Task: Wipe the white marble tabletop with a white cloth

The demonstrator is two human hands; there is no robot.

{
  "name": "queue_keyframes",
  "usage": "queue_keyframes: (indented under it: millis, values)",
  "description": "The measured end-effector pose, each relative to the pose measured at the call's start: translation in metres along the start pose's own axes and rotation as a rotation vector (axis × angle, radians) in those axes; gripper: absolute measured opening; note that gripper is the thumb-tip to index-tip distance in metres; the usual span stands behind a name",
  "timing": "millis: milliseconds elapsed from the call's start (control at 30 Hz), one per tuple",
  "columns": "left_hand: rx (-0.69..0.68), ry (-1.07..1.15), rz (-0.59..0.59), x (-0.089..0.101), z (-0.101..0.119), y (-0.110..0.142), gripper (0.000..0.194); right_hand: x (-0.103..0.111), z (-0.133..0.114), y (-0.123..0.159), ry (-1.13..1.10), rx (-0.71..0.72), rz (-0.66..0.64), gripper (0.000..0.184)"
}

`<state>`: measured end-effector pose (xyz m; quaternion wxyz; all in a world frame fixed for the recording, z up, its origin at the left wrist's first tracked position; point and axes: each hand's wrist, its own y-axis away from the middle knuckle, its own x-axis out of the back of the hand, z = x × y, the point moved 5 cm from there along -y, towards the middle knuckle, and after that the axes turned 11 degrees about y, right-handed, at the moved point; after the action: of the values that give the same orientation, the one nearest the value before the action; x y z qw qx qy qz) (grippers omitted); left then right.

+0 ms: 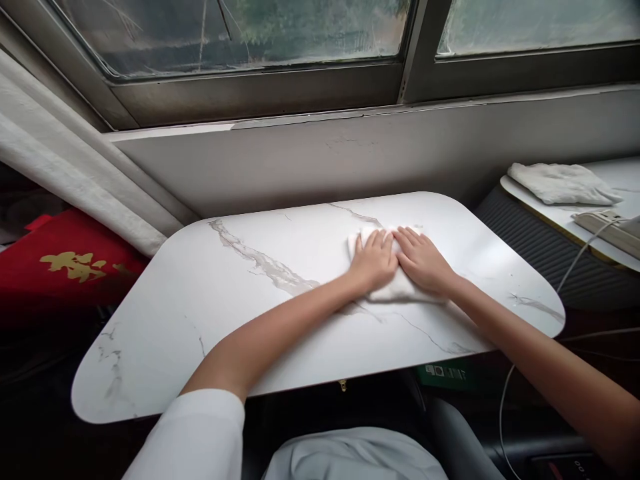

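beyond the left grip [376, 259] and right grip [424, 260], a window [300, 30] sits above a white desk [165, 320]. directly beneath both grips lies a white cloth [403, 289]; they rest flat on it side by side, fingers extended, clamped on nothing. it should be light, soft and limp, hardly fragile, and slide easily; its free near edge, just short of the grips, looks best to pinch.

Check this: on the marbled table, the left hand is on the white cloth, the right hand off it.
Wrong about the right hand: the head view shows it on the white cloth too. The left hand is on it, over the marbled table.
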<state>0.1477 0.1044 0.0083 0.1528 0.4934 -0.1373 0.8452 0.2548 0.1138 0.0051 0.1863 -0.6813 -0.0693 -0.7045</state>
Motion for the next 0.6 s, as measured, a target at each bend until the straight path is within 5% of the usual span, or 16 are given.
queue_keyframes:
  millis: [133,267,600]
  values:
    - [0.044,-0.011,0.040,0.015,-0.038,-0.067,0.051,-0.004,0.011,-0.078,-0.088,-0.114,0.091,0.046]
    - [0.080,-0.006,0.138,0.024,-0.056,-0.103,0.049,-0.010,0.019,-0.123,-0.129,-0.094,0.144,0.044]
    - [0.160,-0.030,0.211,0.007,-0.031,-0.125,0.050,-0.021,0.062,-0.132,-0.096,0.035,0.115,0.051]
